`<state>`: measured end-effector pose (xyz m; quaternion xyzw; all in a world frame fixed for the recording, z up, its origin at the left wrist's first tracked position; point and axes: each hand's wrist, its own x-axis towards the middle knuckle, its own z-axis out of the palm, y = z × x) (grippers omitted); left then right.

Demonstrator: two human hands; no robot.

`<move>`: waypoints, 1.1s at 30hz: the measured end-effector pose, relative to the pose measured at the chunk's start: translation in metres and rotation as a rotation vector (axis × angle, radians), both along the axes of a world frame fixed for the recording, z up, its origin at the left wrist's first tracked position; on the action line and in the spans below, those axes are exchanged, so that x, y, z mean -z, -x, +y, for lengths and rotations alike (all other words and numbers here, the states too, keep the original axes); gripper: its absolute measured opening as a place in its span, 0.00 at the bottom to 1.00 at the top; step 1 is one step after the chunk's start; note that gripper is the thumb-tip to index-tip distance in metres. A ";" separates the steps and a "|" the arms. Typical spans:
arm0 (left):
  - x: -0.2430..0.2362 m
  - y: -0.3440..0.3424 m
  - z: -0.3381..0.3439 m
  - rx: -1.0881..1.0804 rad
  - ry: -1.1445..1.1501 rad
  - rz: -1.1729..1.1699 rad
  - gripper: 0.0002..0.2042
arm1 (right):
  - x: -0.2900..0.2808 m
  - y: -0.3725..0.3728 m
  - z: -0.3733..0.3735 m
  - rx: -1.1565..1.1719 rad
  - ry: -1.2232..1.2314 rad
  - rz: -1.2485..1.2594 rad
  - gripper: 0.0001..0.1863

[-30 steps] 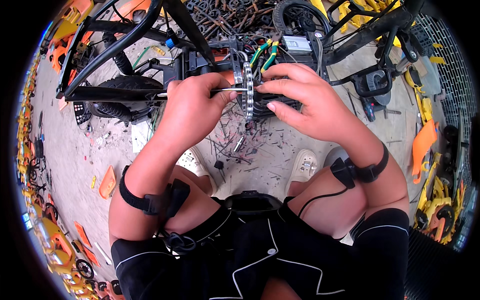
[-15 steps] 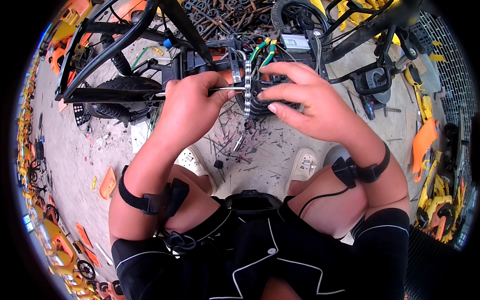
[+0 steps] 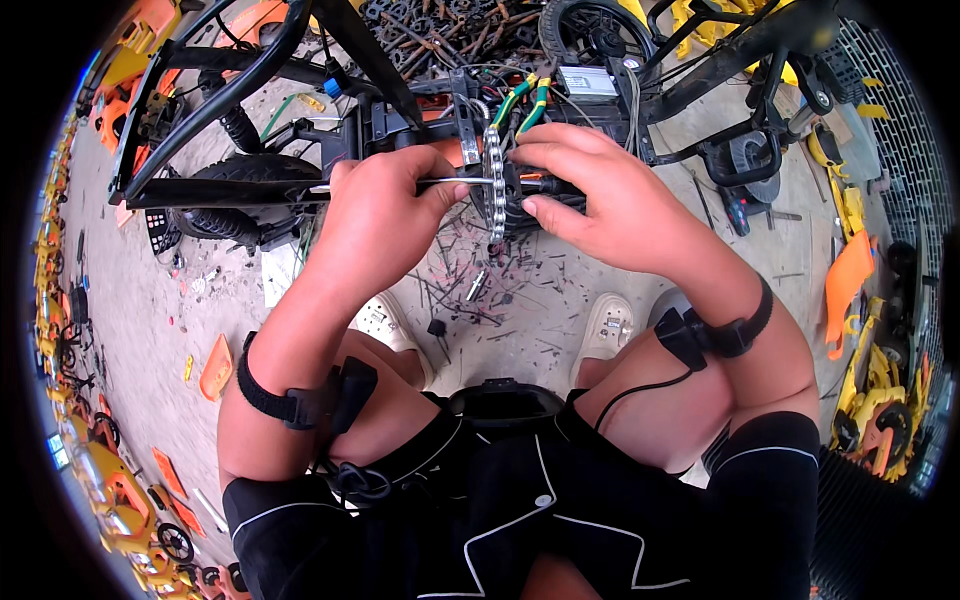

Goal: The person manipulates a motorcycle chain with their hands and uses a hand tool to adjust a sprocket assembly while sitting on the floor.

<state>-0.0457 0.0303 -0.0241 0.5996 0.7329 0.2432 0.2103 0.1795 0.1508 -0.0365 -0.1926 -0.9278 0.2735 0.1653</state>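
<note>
A thin, straight metal rod [image 3: 452, 180] runs through my left hand [image 3: 385, 205], whose fingers are closed around it. Its right end reaches a silver chain [image 3: 497, 190], which stands edge-on over a toothed ring. Just right of the chain, my right hand [image 3: 600, 195] curls its fingers and thumb about a dark part [image 3: 513, 190]; the fingers partly hide their contact with it. Both hands are over the middle of a black scooter or bike frame [image 3: 370, 70] lying on the ground. Green-yellow cables [image 3: 518, 98] rise just beyond the right fingers.
A knobby black tyre [image 3: 245, 180] lies left of the frame. Rusty metal parts [image 3: 440, 35] are heaped at the back. Small bolts and scraps litter the concrete floor [image 3: 520, 345] before my shoes. A cordless drill [image 3: 737, 210] lies at right, near yellow and orange panels [image 3: 848, 285].
My right fingers have drawn closer together around the dark part, and the thumb has shifted up and left. The chain and ring have turned slightly in angle. My left hand stays almost in place.
</note>
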 end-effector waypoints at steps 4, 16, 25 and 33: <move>-0.001 0.000 -0.001 -0.003 0.014 0.017 0.10 | 0.001 0.003 0.001 -0.018 0.038 0.027 0.20; -0.002 -0.001 0.000 -0.033 0.057 -0.005 0.09 | 0.004 0.005 0.001 -0.032 0.035 0.116 0.15; -0.002 -0.002 0.000 -0.041 0.057 -0.024 0.10 | -0.001 0.004 0.001 0.022 0.083 0.096 0.15; 0.001 -0.004 0.002 -0.017 0.020 0.011 0.10 | 0.005 0.017 -0.004 0.150 0.030 0.018 0.19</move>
